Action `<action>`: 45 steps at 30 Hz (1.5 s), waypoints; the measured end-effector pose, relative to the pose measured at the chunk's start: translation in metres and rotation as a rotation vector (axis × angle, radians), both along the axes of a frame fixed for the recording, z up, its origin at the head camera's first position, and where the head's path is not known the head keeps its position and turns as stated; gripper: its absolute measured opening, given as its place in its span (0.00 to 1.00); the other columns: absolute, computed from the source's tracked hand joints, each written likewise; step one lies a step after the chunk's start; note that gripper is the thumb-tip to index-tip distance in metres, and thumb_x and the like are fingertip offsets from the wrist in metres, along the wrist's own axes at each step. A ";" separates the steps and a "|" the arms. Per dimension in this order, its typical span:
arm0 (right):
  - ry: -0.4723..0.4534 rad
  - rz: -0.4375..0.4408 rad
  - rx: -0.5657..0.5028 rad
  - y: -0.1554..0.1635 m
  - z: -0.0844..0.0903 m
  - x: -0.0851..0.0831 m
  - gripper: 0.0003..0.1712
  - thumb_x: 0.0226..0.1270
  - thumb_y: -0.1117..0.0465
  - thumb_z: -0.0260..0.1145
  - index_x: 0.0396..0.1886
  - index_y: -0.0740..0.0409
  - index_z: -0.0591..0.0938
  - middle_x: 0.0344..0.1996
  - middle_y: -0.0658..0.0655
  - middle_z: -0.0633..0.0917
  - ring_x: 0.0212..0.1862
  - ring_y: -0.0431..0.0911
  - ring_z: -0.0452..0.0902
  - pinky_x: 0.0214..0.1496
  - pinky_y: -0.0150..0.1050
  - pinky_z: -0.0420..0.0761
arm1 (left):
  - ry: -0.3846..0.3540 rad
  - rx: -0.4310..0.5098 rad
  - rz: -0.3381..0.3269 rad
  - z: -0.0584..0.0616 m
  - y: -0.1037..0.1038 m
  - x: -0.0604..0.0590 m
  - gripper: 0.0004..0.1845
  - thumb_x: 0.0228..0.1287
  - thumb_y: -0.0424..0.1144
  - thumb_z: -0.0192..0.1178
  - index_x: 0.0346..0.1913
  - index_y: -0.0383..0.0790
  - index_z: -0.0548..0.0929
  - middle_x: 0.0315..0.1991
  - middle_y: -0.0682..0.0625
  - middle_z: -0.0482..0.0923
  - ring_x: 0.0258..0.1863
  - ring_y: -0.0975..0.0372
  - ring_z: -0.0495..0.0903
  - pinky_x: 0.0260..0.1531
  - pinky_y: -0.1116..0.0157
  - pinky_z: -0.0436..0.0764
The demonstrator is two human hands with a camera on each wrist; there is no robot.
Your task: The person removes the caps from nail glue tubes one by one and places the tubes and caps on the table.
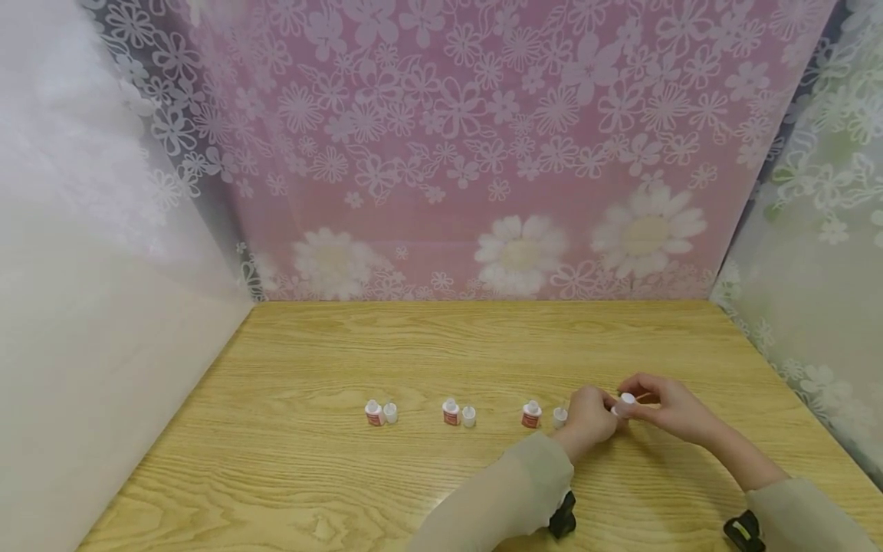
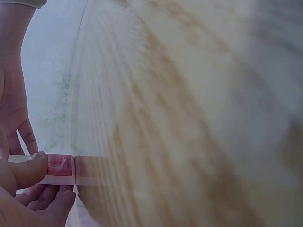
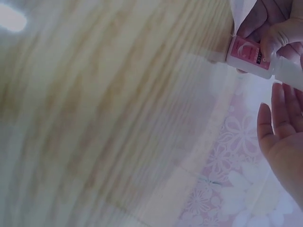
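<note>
On the right part of the table, my left hand (image 1: 589, 418) grips a small white bottle with a red label (image 3: 246, 54). Its thumb (image 2: 31, 171) presses on the label in the left wrist view. My right hand (image 1: 672, 410) pinches the white cap (image 1: 627, 399) at the top of that bottle between thumb and fingers. The bottle's base is at the tabletop in both wrist views. Whether the cap is loose cannot be told. Close to my left hand stand a white cap (image 1: 559, 417) and an uncapped red-labelled bottle (image 1: 531, 414).
Farther left along the same row on the wooden table (image 1: 310, 475) are two more uncapped bottles, one in the middle (image 1: 451, 412) and one at the left (image 1: 374, 414). Each has a white cap beside it. A pink flowered curtain (image 1: 441, 192) hangs behind the table, with pale sheets at both sides.
</note>
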State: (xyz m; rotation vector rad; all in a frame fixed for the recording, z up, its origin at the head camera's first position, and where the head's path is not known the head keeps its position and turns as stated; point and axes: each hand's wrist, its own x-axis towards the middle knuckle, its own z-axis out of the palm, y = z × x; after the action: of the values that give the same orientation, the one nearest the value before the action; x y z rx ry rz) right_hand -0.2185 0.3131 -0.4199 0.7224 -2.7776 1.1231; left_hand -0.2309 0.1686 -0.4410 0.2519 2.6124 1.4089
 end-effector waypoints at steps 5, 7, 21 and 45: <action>-0.037 -0.062 0.010 -0.001 -0.003 0.000 0.11 0.54 0.58 0.67 0.32 0.59 0.75 0.31 0.50 0.77 0.36 0.38 0.74 0.37 0.35 0.75 | 0.004 -0.014 0.001 0.000 0.000 0.001 0.02 0.47 0.32 0.65 0.22 0.39 0.83 0.16 0.58 0.69 0.17 0.69 0.65 0.16 0.74 0.66; -0.030 -0.064 0.011 -0.001 -0.004 0.001 0.10 0.54 0.58 0.67 0.30 0.57 0.75 0.29 0.50 0.77 0.35 0.38 0.74 0.37 0.35 0.75 | -0.002 -0.010 0.003 0.000 0.000 0.001 0.03 0.47 0.33 0.65 0.22 0.39 0.83 0.16 0.58 0.70 0.17 0.69 0.65 0.17 0.74 0.66; 0.006 -0.021 0.010 -0.002 -0.003 -0.002 0.12 0.57 0.62 0.64 0.38 0.63 0.76 0.34 0.54 0.79 0.37 0.36 0.73 0.37 0.38 0.75 | -0.018 0.002 0.019 0.001 0.001 0.001 0.02 0.46 0.32 0.67 0.23 0.40 0.83 0.18 0.58 0.71 0.18 0.68 0.66 0.19 0.73 0.67; 0.085 0.030 0.036 -0.004 0.001 0.001 0.10 0.55 0.68 0.64 0.39 0.63 0.79 0.35 0.56 0.81 0.39 0.38 0.75 0.36 0.39 0.76 | 0.009 0.002 0.001 0.000 0.000 0.001 0.03 0.44 0.32 0.68 0.22 0.38 0.83 0.15 0.58 0.70 0.16 0.69 0.65 0.17 0.75 0.66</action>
State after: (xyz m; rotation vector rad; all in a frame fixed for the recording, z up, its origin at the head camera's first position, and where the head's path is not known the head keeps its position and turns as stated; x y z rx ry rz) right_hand -0.2175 0.3095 -0.4187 0.7987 -2.7312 1.0242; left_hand -0.2301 0.1681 -0.4410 0.2573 2.6187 1.4142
